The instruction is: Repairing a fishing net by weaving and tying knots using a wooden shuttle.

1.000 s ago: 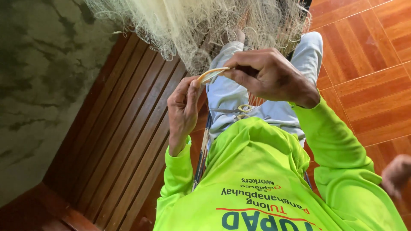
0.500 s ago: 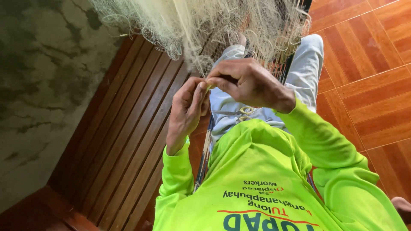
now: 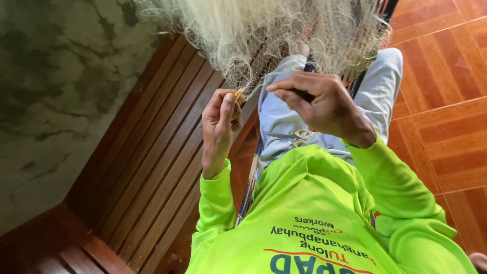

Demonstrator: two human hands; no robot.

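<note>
A pale, tangled fishing net (image 3: 264, 35) hangs down over my lap. My left hand (image 3: 219, 124) pinches a small yellowish netting needle (image 3: 238, 94) between thumb and fingers, its tip touching the net's lower edge. My right hand (image 3: 322, 104) is a short way to the right, its fingers closed on the net's lower meshes above my knee, with something dark under them that I cannot make out. I wear a bright green long-sleeved shirt (image 3: 314, 213) and light grey-blue trousers (image 3: 284, 127).
I sit on a dark brown slatted wooden bench (image 3: 152, 167). A stained grey-green wall (image 3: 56, 91) is on the left. An orange-brown tiled floor (image 3: 446, 101) lies on the right. A bit of a foot shows at the bottom right corner (image 3: 479, 260).
One second ago both hands met at the yellowish needle. They have since drawn apart: the needle stays in my left hand, and my right hand has shifted right along the net's edge.
</note>
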